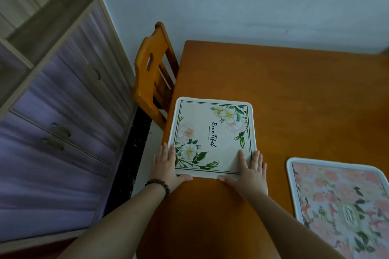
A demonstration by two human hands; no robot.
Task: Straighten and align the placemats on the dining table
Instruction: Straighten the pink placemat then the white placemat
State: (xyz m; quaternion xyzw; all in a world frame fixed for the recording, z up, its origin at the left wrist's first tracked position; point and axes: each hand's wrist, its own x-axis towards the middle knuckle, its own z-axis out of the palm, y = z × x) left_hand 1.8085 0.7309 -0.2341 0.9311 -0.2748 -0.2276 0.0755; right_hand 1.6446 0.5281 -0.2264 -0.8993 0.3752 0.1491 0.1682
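A cream placemat [212, 130] with white flowers and the word "Beautiful" lies near the left edge of the orange wooden table [294, 94]. My left hand [166, 166] rests flat at the mat's near left corner, thumb along its near edge. My right hand [250, 170] lies flat on the near right corner, thumb against the near edge. Both hands press the mat with fingers spread. A second placemat [341, 206], pink and floral with a white rim, lies at the right, partly cut off by the frame.
A wooden chair [151, 78] is tucked in at the table's left side. A tall cabinet [59, 111] with purple drawers stands further left. A pale wall runs behind the table.
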